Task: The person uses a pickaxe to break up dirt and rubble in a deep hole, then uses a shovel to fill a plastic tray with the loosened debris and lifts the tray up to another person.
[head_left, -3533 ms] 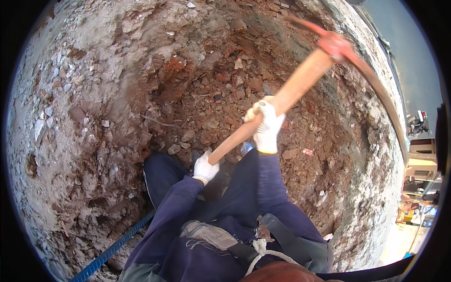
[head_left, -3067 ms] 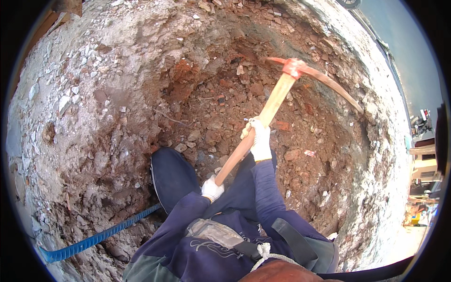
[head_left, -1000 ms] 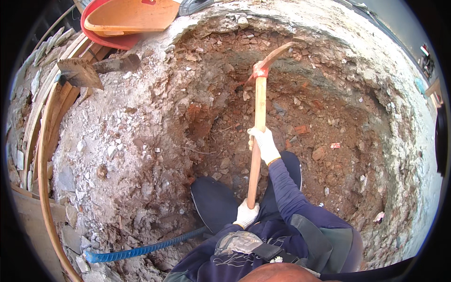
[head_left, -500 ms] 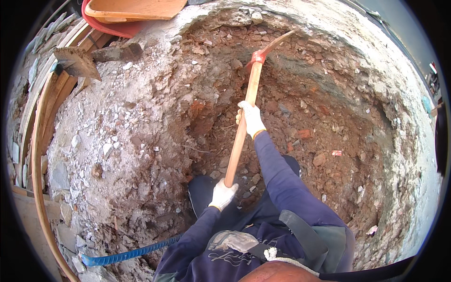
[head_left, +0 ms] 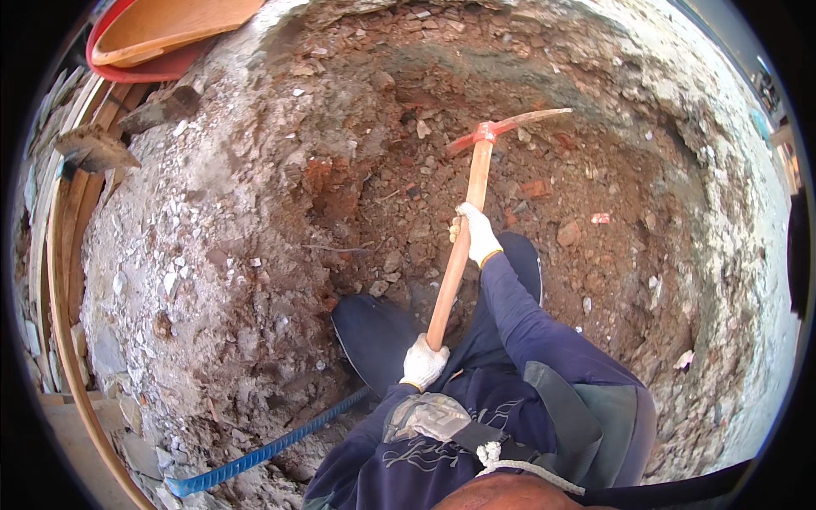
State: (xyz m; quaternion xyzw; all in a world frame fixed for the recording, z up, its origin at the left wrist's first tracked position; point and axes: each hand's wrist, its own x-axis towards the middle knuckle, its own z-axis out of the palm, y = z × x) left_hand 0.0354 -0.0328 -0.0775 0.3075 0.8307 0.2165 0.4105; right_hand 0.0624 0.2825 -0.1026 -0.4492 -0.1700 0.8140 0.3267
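Note:
In front of me a pickaxe (head_left: 456,270) with a pale wooden handle and a red head slants up over the dug-out hollow. Its long, worn point is toward the right and its short red end toward the left. My left hand (head_left: 423,363), in a white work glove, is closed around the handle's lower end near my lap. Farther up, below the head, my right hand (head_left: 478,233) grips the handle in a matching glove. Beneath the head lies loose brown soil (head_left: 416,221) with stones; whether the head touches it I cannot tell.
A blue ribbed bar (head_left: 272,446) sticks out of the dirt at lower left. Along the left lie wooden boards and a long-handled hoe (head_left: 98,149). Orange and red basins (head_left: 161,34) sit at upper left. Rough, pale walls (head_left: 722,221) ring the pit; brick pieces (head_left: 535,188) lie on its floor.
The pickaxe head has come down and nearer, away from the far wall and over the pit floor. Both hands have drawn back toward my body, still on the handle. The view has shifted.

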